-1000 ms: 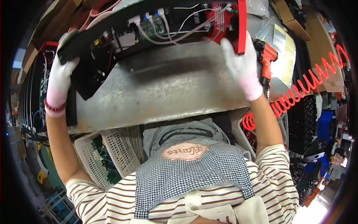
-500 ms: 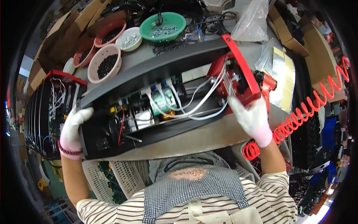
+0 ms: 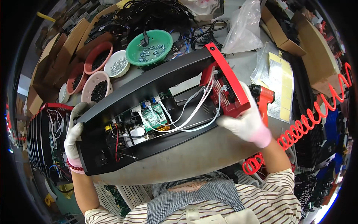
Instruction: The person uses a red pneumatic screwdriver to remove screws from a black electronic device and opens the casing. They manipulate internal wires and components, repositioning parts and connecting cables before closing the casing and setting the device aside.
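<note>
An open black chassis (image 3: 149,123) is clamped at its ends by the gloved left hand (image 3: 73,140) and right hand (image 3: 246,121); beyond it a green bowl (image 3: 149,47) is seen.

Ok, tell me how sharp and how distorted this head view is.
Head view: strong fisheye, the black case and bench edge bow, corners go black; centre sharp, wires crisp; even lighting, slight glare on the plastic bag; rim clutter smeared.

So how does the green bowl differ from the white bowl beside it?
The green bowl is wider than the white bowl. The green bowl also holds a black plug among its few scattered screws; the white bowl is heaped with silvery screws. Both are round and stand on the bench.
</note>
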The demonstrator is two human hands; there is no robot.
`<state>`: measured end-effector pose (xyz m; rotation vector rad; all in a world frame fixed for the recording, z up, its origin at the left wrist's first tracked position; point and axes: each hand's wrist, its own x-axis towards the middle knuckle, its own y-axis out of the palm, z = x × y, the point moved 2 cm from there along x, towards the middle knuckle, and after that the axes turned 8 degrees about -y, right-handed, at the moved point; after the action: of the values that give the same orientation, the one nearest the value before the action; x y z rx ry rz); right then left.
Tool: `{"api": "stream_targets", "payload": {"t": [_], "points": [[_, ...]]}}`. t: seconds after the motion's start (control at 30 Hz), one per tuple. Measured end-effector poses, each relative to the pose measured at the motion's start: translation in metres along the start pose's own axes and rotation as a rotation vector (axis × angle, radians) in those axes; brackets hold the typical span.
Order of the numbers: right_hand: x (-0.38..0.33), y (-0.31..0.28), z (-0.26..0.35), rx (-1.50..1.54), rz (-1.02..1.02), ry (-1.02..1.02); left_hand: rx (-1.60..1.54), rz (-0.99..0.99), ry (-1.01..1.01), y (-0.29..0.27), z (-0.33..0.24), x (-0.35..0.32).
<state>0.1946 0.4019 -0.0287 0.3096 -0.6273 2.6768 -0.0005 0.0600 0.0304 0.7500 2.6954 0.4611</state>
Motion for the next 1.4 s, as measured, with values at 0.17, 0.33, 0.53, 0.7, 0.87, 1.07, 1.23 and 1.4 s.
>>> {"api": "stream_targets", "payload": {"t": [0.17, 0.33, 0.53, 0.7, 0.87, 1.07, 1.23, 1.4], "points": [[0.048, -0.057, -0.016, 0.495, 0.193, 0.098, -0.014, -0.012, 0.074, 0.002, 0.008, 0.008], [0.171, -0.046, -0.077, -0.357, 0.004, -0.149, 0.002, -0.051, 0.152, 0.000, 0.014, 0.010], [0.255, 0.002, -0.137, -1.339, 0.522, -0.384, 0.118, -0.089, 0.179, -0.011, 0.014, 0.010], [0.271, -0.014, -0.115, -1.246, 0.325, -0.524, 0.091, -0.106, 0.202, -0.012, 0.018, 0.010], [0.269, -0.075, -0.020, -1.469, -0.021, -0.561, -0.001, -0.150, 0.188, 0.003, 0.016, 0.004], [0.248, -0.088, 0.076, -1.118, -0.269, -0.981, 0.250, -0.133, 0.093, 0.026, 0.020, -0.002], [0.187, -0.005, 0.206, -1.208, -0.169, -1.362, 0.415, 0.012, 0.122, 0.033, 0.018, 0.003], [0.111, 0.097, 0.266, -1.129, -0.117, -1.604, 0.424, 0.218, 0.695, 0.048, -0.009, -0.031]]}}
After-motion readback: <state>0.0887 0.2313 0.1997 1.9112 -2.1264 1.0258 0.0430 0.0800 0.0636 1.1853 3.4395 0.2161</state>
